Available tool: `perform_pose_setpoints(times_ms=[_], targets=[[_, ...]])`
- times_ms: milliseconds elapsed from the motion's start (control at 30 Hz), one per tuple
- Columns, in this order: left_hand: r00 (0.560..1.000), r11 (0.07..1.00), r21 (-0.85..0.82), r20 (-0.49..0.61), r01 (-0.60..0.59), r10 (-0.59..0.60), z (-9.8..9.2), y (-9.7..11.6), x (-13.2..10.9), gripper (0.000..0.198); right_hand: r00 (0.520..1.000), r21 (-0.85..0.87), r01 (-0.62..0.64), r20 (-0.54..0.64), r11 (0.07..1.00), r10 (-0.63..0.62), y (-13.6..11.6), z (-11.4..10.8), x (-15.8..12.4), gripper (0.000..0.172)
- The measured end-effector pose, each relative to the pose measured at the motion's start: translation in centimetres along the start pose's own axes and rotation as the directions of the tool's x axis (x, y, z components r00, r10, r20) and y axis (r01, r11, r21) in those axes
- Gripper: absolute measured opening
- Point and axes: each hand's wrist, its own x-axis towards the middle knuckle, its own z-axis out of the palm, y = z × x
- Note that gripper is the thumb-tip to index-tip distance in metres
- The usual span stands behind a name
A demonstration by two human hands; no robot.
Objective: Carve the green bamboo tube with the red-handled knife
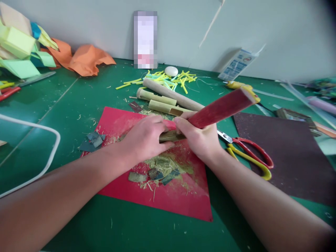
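Note:
My left hand is closed over a piece of bamboo, pressing it down above a red sheet. My right hand grips a tool with a thick red handle, which slants up to the right. Its working end is hidden behind my fingers, close to the bamboo. Shavings and dust lie on the red sheet, along with several small dark scraps of what looks like sandpaper. Beyond my hands lie two cut bamboo pieces and a longer greyish stick.
Scissors with red and yellow handles rest right of my right hand, partly on a dark brown sheet. Cut yellow and green sticks lie behind, near a white egg-shaped object. Orange paper is back left; a white frame is left.

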Motion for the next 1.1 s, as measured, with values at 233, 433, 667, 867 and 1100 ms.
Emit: perform_pose_setpoints(times_ms=[233, 433, 667, 867, 1100], targets=[[1.0, 1.0, 0.014, 0.007, 0.011, -0.011, -0.14, 0.09, 0.04, 0.022, 1.0, -0.018, 0.019, 0.006, 1.0, -0.019, 0.13, 0.08, -0.17, 0.03], [1.0, 0.999, 0.046, -0.011, -0.015, 0.015, -0.11, 0.36, -0.09, 0.02, 0.995, -0.029, 0.071, -0.072, 0.997, -0.073, 0.45, 0.6, -0.13, 0.023], [0.999, 0.998, 0.046, -0.012, -0.034, 0.035, 0.18, 0.55, -0.37, 0.021, 0.995, 0.025, -0.018, -0.099, 1.0, 0.02, -0.04, 0.24, -0.07, 0.025], [0.999, 0.998, 0.051, -0.02, -0.035, 0.036, 0.12, 0.59, -0.37, 0.022, 0.999, 0.028, -0.02, -0.033, 0.999, 0.021, -0.03, 0.11, -0.14, 0.023], [1.0, 0.999, 0.049, -0.008, -0.014, 0.015, 0.0, 0.68, -0.25, 0.023, 0.999, 0.024, -0.007, -0.033, 1.0, 0.007, 0.16, 0.24, -0.06, 0.023]])
